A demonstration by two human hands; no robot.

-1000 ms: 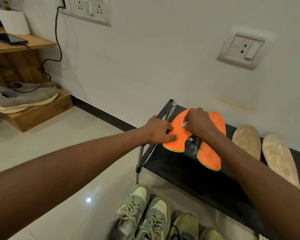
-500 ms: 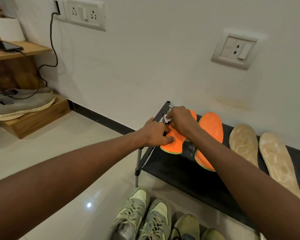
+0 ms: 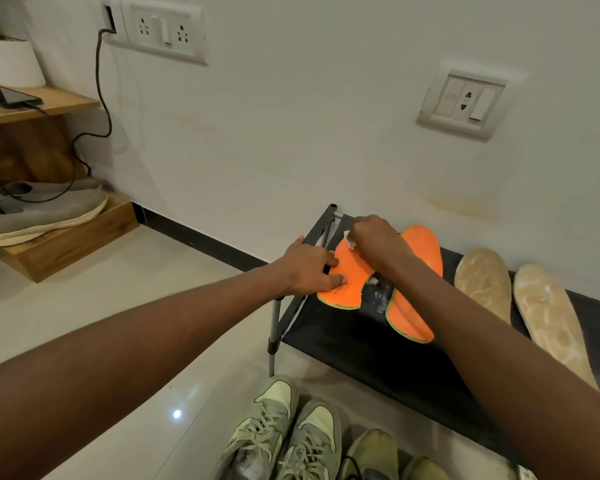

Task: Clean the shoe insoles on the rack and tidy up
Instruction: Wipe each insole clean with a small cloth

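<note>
Two orange insoles lie on the black rack shelf (image 3: 361, 351). My left hand (image 3: 309, 268) presses the heel end of the left orange insole (image 3: 350, 275) flat, fingers spread on it. My right hand (image 3: 374, 237) grips a small white wipe (image 3: 350, 241) at that insole's far end, near the rack's back corner. My right forearm crosses over the second orange insole (image 3: 421, 251). Two beige insoles (image 3: 482, 282) (image 3: 548, 317) lie further right on the shelf.
The rack's grey metal post (image 3: 274, 327) stands at its left front corner. Several greenish sneakers (image 3: 274, 431) sit on the floor below. A wooden step with grey shoes (image 3: 39, 209) is at far left. The wall runs just behind the rack.
My right hand with the wipe has slid along the left orange insole from its middle toward the far end by the rack's corner. My left hand stays pressing the insole.
</note>
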